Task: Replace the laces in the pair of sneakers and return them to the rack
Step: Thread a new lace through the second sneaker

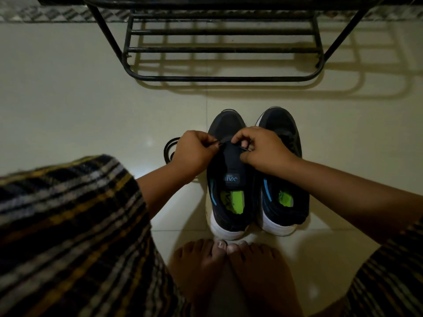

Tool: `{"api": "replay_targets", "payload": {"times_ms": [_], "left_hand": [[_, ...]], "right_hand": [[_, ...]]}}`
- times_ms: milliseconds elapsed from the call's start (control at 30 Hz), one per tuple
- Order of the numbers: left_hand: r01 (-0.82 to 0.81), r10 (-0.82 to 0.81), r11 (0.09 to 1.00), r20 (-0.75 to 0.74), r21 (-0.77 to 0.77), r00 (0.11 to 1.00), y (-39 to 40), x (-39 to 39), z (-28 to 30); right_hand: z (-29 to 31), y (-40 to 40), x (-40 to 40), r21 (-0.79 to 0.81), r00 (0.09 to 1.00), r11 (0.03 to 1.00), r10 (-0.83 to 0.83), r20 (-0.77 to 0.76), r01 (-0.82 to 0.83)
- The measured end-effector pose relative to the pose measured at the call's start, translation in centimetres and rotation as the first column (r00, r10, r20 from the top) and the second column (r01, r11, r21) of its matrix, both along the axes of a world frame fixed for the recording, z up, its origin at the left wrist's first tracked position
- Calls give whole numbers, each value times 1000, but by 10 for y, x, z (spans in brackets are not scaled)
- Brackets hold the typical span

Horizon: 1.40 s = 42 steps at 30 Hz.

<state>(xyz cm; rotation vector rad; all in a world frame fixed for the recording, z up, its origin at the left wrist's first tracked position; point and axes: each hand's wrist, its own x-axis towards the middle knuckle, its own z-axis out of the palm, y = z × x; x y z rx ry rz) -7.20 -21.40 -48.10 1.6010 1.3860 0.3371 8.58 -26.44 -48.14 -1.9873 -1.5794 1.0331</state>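
Two dark sneakers with white soles and green insoles stand side by side on the tiled floor, toes pointing away: the left sneaker [231, 193] and the right sneaker [283, 202]. My left hand [194, 152] pinches a black lace [216, 143] at the left side of the left sneaker's tongue. My right hand [261, 149] pinches the lace's other end at the tongue's right side. The rest of the black lace [169, 149] lies looped on the floor behind my left hand.
A black metal shoe rack [219, 50] stands on the floor beyond the sneakers, its lower bars bare. My bare feet [229, 271] touch the sneakers' heels. Plaid-clothed knees fill the lower left and right corners.
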Motion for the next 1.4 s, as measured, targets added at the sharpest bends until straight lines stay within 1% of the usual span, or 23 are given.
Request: {"api": "replay_targets", "payload": {"times_ms": [100, 167, 400, 533, 600, 700, 800, 867, 1000, 1200, 1400], "left_hand": [[-58, 66, 995, 93, -84, 993, -2, -1, -4], [-45, 58, 993, 117, -109, 991, -1, -1, -5], [17, 2, 985, 114, -171, 993, 5, -3, -10], [6, 10, 982, 84, -189, 996, 8, -1, -7], [19, -8, 988, 70, -152, 998, 9, -2, -6], [104, -104, 994, 19, -41, 994, 9, -6, -3], [193, -192, 980, -38, 52, 981, 12, -11, -4], [220, -214, 970, -66, 105, 975, 15, -13, -5], [215, -206, 960, -67, 180, 976, 17, -13, -8], [123, -116, 967, -42, 224, 992, 15, -5, -11], [162, -132, 960, -142, 228, 981, 16, 4, -7]], "right_hand": [[1, -1, 0, -18, 1000, 1000, -2, 14, 2], [2, -1, 0, -20, 1000, 1000, 3, 9, -3], [4, -1, -1, -11, 1000, 1000, 4, 20, -4], [4, 1, -2, -14, 1000, 1000, 15, 25, -15], [5, 1, -2, -13, 998, 999, 40, 41, -40], [5, 2, -2, -12, 997, 998, 59, 54, -59], [5, 2, -3, -5, 994, 997, 78, 72, -78], [5, 2, -4, -7, 989, 994, 111, 101, -111], [6, 2, -5, -10, 986, 991, 132, 105, -132], [6, 1, -5, 0, 986, 991, 131, 106, -132], [5, 1, -5, -2, 984, 989, 144, 106, -145]]}}
